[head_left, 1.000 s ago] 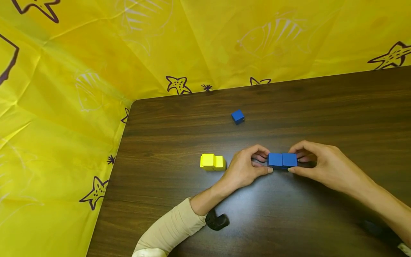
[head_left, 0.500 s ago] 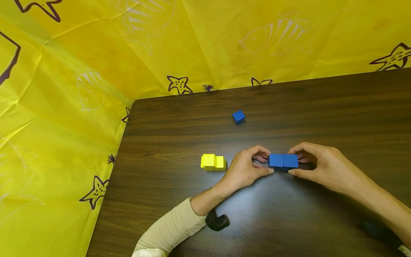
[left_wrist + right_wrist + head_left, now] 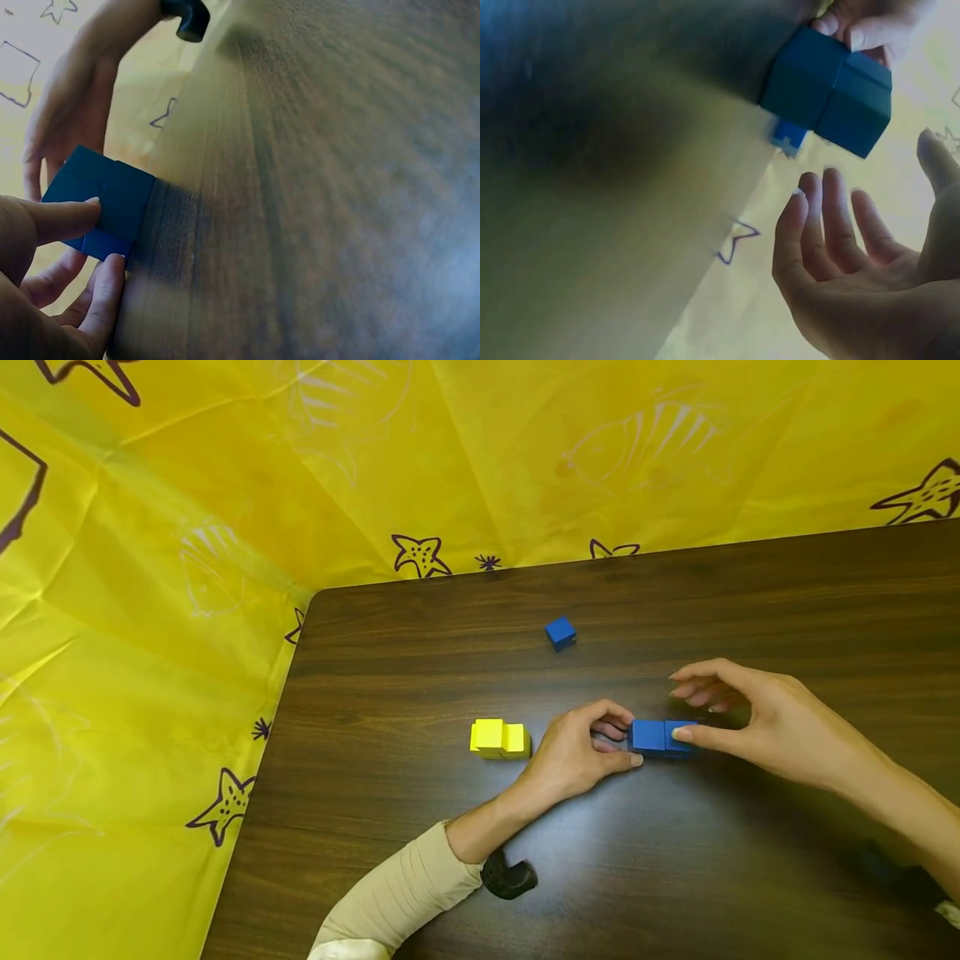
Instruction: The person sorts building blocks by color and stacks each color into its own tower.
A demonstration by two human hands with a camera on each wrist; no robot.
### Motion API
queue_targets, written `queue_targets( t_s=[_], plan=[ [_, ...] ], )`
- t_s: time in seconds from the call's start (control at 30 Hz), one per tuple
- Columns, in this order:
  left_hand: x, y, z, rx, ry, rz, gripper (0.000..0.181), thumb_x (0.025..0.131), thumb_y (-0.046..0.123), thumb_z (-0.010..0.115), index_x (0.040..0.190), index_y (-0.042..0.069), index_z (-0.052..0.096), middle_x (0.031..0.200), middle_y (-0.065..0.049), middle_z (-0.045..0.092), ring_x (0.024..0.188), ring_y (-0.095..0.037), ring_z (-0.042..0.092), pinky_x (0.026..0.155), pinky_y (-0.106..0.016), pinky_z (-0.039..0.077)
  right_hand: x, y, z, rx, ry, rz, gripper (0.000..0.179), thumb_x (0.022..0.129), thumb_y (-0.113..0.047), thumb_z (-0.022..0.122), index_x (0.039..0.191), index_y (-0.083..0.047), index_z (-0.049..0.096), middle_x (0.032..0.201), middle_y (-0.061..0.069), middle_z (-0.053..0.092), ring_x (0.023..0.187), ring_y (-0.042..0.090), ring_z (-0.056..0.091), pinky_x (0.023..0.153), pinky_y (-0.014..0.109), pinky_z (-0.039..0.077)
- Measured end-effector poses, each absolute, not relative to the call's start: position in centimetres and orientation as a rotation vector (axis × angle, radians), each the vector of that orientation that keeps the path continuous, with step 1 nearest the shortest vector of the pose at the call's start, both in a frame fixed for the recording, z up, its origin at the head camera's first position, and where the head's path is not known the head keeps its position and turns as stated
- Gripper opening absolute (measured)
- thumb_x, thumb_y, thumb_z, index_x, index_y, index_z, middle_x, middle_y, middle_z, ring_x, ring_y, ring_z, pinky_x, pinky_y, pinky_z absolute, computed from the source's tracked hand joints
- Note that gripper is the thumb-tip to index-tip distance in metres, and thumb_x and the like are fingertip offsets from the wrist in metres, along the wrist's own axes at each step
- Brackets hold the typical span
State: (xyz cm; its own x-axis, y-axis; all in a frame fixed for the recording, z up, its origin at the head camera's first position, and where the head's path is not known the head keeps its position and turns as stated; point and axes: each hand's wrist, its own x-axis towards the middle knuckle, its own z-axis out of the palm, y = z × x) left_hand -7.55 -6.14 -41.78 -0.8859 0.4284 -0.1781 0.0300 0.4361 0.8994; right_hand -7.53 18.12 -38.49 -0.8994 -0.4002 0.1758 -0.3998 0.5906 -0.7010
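Observation:
A compact group of blue cubes stands on the table in front of the person, side by side with seams between them. My left hand holds its left end, with the thumb on the near side and fingers on the far side. In the left wrist view, thumb and fingertips touch the blue cubes. My right hand hovers at the right end, fingers spread and holding nothing; its thumb overlaps the right cube in the head view. The right wrist view shows a gap between the right hand and the blue cubes.
One loose blue cube lies farther back on the dark wood table. Left of the left hand stands a small group of yellow cubes, one raised above the others. A yellow patterned cloth hangs along the back and left edges.
My right hand has let go of the blue cubes, its fingers lifting away and spreading. The left hand keeps its hold, and the cubes stay where they were.

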Motion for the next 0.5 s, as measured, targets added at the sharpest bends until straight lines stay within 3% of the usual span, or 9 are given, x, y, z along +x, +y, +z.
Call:
queue_targets(
  t_s=[0.5],
  plan=[
    [-7.6, -6.1, -41.9, 0.382, 2.308, 1.443, 0.037, 0.079, 0.011, 0.086, 0.111, 0.011, 0.068, 0.100, 0.003, 0.068, 0.082, 0.001, 0.065, 0.074, -0.013, 0.054, -10.4, 17.9, -37.6, -0.701, 2.819, -1.207, 0.049, 0.082, -0.017, 0.084, 0.125, -0.025, 0.063, 0.107, -0.007, 0.070, 0.089, 0.008, 0.063, 0.077, 0.011, 0.045]
  ],
)
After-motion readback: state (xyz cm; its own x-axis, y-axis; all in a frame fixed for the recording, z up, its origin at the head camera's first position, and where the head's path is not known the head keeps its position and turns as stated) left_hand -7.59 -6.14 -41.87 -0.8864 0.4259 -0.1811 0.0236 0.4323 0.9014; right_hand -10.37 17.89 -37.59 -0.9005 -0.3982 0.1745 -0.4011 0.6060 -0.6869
